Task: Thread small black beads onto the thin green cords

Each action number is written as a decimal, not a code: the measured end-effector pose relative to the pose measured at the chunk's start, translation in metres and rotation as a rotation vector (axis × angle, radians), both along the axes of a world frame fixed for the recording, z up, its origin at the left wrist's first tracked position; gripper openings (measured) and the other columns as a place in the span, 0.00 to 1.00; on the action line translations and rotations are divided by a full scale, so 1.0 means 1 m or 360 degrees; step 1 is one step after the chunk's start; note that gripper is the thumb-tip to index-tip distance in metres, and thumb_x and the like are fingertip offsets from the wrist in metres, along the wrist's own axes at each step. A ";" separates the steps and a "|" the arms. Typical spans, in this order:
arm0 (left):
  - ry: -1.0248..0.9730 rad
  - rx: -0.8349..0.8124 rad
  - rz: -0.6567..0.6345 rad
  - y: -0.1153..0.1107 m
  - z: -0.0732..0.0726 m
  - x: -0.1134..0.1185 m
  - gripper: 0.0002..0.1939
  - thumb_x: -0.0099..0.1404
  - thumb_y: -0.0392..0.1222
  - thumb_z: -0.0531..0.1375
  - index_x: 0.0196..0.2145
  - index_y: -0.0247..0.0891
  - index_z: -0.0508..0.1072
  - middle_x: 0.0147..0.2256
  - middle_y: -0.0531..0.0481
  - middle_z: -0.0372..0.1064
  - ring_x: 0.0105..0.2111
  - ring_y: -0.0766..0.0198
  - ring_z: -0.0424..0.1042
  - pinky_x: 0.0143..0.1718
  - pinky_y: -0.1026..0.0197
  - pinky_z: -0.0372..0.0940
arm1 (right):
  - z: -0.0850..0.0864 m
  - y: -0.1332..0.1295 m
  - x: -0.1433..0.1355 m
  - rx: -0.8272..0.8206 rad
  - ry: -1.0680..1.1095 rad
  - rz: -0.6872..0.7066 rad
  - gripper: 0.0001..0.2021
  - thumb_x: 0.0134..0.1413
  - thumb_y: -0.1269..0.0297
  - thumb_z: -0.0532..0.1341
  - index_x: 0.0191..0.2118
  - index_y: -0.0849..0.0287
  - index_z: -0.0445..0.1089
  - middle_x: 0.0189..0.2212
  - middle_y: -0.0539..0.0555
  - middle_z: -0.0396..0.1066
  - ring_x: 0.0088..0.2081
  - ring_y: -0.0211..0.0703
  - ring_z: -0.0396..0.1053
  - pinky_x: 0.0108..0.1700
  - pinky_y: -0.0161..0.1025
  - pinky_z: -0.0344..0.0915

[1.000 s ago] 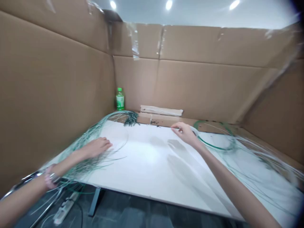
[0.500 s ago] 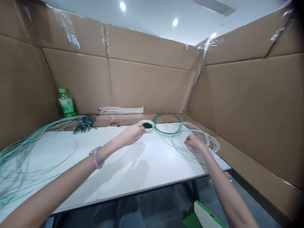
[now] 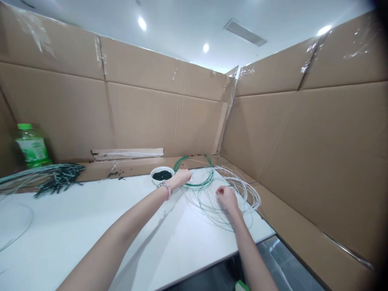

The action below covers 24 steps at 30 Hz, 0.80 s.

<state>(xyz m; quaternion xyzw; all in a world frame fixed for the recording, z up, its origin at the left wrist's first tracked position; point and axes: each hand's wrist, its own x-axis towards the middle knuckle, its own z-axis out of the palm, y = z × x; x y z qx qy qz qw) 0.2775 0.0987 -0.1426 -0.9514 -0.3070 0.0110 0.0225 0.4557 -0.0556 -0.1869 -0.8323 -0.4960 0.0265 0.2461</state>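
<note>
Cardboard walls [image 3: 157, 117] close off our white worktop [image 3: 91, 230] on three sides, taped at the seams, with ceiling lights showing above them.

Our left hand [image 3: 182, 176] reaches out towards one o'clock and rests on the near edge of a green wire coil [image 3: 194, 169] that lies flat at the far right of the worktop. Its fingers are curled down onto the wire; we cannot tell whether they pinch it or only press on it. A beaded bracelet [image 3: 164, 187] sits on that wrist. Just beside the left hand, at its nine o'clock, stands a small white bowl [image 3: 162, 174] filled with small dark pieces.

Our right hand [image 3: 226, 198] lies nearer to us, at about two o'clock, curled into a loose fist on top of a spread of thin loops of white and green wire [image 3: 242, 190]. These loops overlap the green coil and reach to the right edge of the worktop. Whether a strand is caught inside the fist is hidden from us.

Well apart, at ten o'clock, a bundle of green wires with dark ends [image 3: 57, 178] lies along the back edge, and a green bottle [image 3: 32, 145] stands against the cardboard behind it. A flat strip of cardboard [image 3: 127, 153] lies along the back wall at twelve o'clock.
</note>
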 end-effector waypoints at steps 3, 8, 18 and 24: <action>0.0105 -0.0028 -0.0025 0.010 -0.006 0.005 0.16 0.65 0.44 0.55 0.48 0.34 0.66 0.46 0.43 0.66 0.43 0.60 0.68 0.44 0.52 0.67 | 0.001 0.002 -0.001 0.0226 0.0049 -0.0016 0.12 0.60 0.60 0.55 0.43 0.61 0.67 0.42 0.55 0.68 0.41 0.39 0.68 0.44 0.43 0.67; 0.0227 -0.0117 -0.0119 0.027 -0.012 0.007 0.16 0.65 0.44 0.55 0.47 0.34 0.67 0.46 0.44 0.66 0.43 0.60 0.68 0.43 0.52 0.67 | 0.000 0.007 0.000 0.0538 0.0209 -0.0013 0.14 0.60 0.59 0.54 0.47 0.62 0.65 0.41 0.55 0.68 0.39 0.40 0.69 0.42 0.43 0.68; 0.0219 -0.0177 -0.0309 0.038 -0.014 0.006 0.16 0.65 0.44 0.55 0.48 0.34 0.66 0.46 0.43 0.66 0.43 0.60 0.68 0.44 0.52 0.67 | -0.006 0.013 0.002 0.0498 0.0591 0.0107 0.13 0.59 0.60 0.56 0.44 0.63 0.67 0.41 0.54 0.69 0.39 0.40 0.69 0.41 0.42 0.69; 0.0167 -0.0241 -0.0358 0.047 -0.003 0.005 0.16 0.65 0.44 0.55 0.48 0.33 0.66 0.45 0.44 0.66 0.42 0.60 0.69 0.42 0.53 0.67 | -0.009 0.015 0.007 0.0540 0.0795 0.0135 0.13 0.59 0.59 0.56 0.44 0.63 0.67 0.40 0.54 0.69 0.37 0.39 0.69 0.39 0.40 0.69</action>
